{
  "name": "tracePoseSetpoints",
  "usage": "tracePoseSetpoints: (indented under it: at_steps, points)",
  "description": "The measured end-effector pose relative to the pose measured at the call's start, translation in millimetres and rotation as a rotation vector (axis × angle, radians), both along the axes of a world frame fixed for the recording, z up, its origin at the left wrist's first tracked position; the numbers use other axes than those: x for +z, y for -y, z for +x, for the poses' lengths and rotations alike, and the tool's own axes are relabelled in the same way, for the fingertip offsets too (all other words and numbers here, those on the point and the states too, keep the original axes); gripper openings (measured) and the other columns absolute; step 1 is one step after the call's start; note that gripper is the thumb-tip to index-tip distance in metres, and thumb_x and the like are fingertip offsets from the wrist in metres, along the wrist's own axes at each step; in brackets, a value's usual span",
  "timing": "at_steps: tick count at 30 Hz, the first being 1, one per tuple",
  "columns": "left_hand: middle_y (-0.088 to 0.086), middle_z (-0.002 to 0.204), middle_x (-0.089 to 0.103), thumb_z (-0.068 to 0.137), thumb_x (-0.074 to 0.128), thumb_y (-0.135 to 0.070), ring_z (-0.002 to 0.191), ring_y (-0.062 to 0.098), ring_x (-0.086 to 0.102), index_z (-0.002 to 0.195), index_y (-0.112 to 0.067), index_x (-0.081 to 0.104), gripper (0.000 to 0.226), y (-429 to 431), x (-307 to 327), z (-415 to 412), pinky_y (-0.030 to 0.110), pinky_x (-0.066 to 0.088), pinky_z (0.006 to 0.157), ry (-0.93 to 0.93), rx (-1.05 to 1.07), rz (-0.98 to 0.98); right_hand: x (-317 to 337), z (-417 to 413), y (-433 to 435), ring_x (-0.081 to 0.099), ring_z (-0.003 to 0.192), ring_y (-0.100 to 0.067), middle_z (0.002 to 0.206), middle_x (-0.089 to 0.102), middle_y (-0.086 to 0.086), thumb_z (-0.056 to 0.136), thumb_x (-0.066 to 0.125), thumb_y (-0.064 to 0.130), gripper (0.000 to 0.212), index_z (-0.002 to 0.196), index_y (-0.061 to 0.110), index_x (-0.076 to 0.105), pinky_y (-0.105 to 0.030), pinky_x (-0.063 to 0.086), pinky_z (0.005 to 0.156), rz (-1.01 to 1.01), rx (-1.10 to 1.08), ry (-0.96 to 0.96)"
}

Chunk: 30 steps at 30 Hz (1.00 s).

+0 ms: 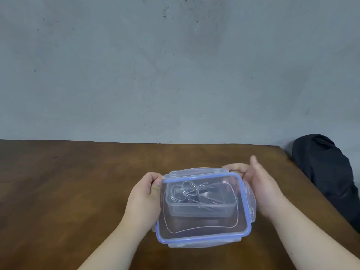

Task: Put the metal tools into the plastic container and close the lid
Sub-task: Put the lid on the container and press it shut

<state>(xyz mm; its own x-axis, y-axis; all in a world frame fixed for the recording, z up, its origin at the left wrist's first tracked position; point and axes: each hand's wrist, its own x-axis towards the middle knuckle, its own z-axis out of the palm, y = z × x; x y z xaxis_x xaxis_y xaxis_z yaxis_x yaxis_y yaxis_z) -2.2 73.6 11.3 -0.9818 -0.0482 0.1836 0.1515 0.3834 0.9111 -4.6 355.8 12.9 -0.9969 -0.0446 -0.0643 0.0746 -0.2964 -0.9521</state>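
Note:
A clear plastic container (196, 212) stands on the wooden table (68, 191). Inside it lie several metal wire tools (187, 191), seen through the plastic. A clear lid with a blue seal (204, 233) is held tilted over the container, its near edge toward me. My left hand (145, 197) pinches the lid's far left corner. My right hand (259, 184) holds the lid's far right corner and right side, thumb raised. The lid's latch flaps stick out unfastened.
A dark bag or cloth bundle (327, 172) sits off the table's right edge. A grey concrete wall (175, 65) rises right behind the table's far edge. Bare brown tabletop spreads to the left.

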Motion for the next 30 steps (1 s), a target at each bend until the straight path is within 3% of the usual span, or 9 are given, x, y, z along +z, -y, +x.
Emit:
tracePoseSetpoints:
  at_steps: [2,7,9,13,15,19,22,26,30]
  points:
    - [-0.006,0.058,0.062,0.100,0.045,-0.020,0.056,0.013,0.055,0.077,-0.028,0.060,0.029,-4.3,5.0,-10.4,0.033,0.049,0.059,0.023,-0.033,-0.053,10.8,8.3,-2.5,0.067,0.066,-0.030,0.082,0.075,-0.021,0.105,0.030,0.053,0.071,0.111,-0.006,0.070,-0.035,0.054,0.063,0.125,0.103,-0.007]
    - [0.002,0.062,0.068,0.100,0.046,-0.021,0.054,0.011,0.057,0.080,-0.026,0.068,0.029,-12.8,10.2,-30.1,0.030,0.049,0.058,0.150,-0.127,0.021,20.9,-1.7,-0.8,0.060,0.053,-0.024,0.075,0.073,-0.017,0.101,0.060,0.023,0.021,0.095,0.009,0.074,-0.043,0.043,0.070,0.566,-0.015,-0.086]
    - [-0.002,0.056,0.064,0.100,0.046,-0.019,0.052,0.013,0.054,0.078,-0.024,0.068,0.031,-15.9,9.6,-39.5,0.030,0.048,0.057,0.185,-0.147,0.034,19.3,-9.9,-1.8,0.051,0.042,-0.018,0.068,0.071,-0.008,0.100,0.061,0.022,0.017,0.094,0.013,0.074,-0.042,0.035,0.068,0.628,-0.043,-0.057]
    - [-0.003,0.061,0.066,0.098,0.048,-0.019,0.051,0.011,0.055,0.074,-0.022,0.068,0.031,-23.1,2.0,-63.3,0.020,0.045,0.049,0.188,-0.085,-0.042,14.2,-25.8,4.7,0.049,0.039,-0.016,0.062,0.067,-0.001,0.099,0.061,0.025,0.019,0.086,0.017,0.073,-0.038,0.039,0.060,0.752,-0.131,0.026]
    - [-0.003,0.065,0.069,0.098,0.049,-0.022,0.055,0.013,0.059,0.076,-0.023,0.068,0.029,-25.9,-0.3,-77.3,0.024,0.045,0.051,0.181,-0.074,-0.113,13.1,-37.6,7.0,0.053,0.044,-0.016,0.063,0.068,-0.003,0.099,0.061,0.029,0.023,0.081,0.019,0.071,-0.034,0.043,0.057,0.849,-0.174,0.038]
    - [-0.003,0.076,0.071,0.097,0.047,-0.026,0.071,0.019,0.065,0.080,-0.027,0.067,0.027,-29.7,-4.8,-105.0,0.027,0.043,0.052,0.149,-0.068,-0.330,6.0,-62.4,9.8,0.065,0.079,-0.022,0.088,0.071,-0.001,0.101,0.052,0.041,0.030,0.089,0.017,0.065,-0.036,0.048,0.068,1.201,-0.162,0.074]
    - [-0.001,0.078,0.069,0.098,0.045,-0.025,0.071,0.019,0.062,0.080,-0.027,0.064,0.026,-30.7,-12.5,-117.8,0.028,0.042,0.055,0.132,-0.073,-0.475,-1.8,-74.2,13.5,0.064,0.090,-0.027,0.107,0.063,-0.005,0.103,0.044,0.045,0.035,0.102,0.018,0.066,-0.036,0.047,0.074,1.378,-0.137,0.117]
    - [0.008,0.091,0.067,0.098,0.047,-0.030,0.073,0.022,0.062,0.090,-0.025,0.069,0.024,-32.8,-25.9,-127.3,0.031,0.044,0.059,0.161,-0.074,-0.566,-14.2,-82.2,15.8,0.064,0.093,-0.031,0.117,0.052,-0.008,0.104,0.038,0.047,0.042,0.114,0.016,0.065,-0.041,0.051,0.086,1.484,-0.130,0.159]
    - [0.010,0.097,0.067,0.098,0.046,-0.031,0.077,0.025,0.064,0.096,-0.025,0.071,0.026,-32.9,-26.4,-132.4,0.033,0.048,0.064,0.181,-0.093,-0.590,-19.7,-81.5,16.6,0.065,0.088,-0.029,0.114,0.052,-0.006,0.104,0.036,0.050,0.045,0.112,0.017,0.066,-0.044,0.055,0.085,1.538,-0.158,0.165]
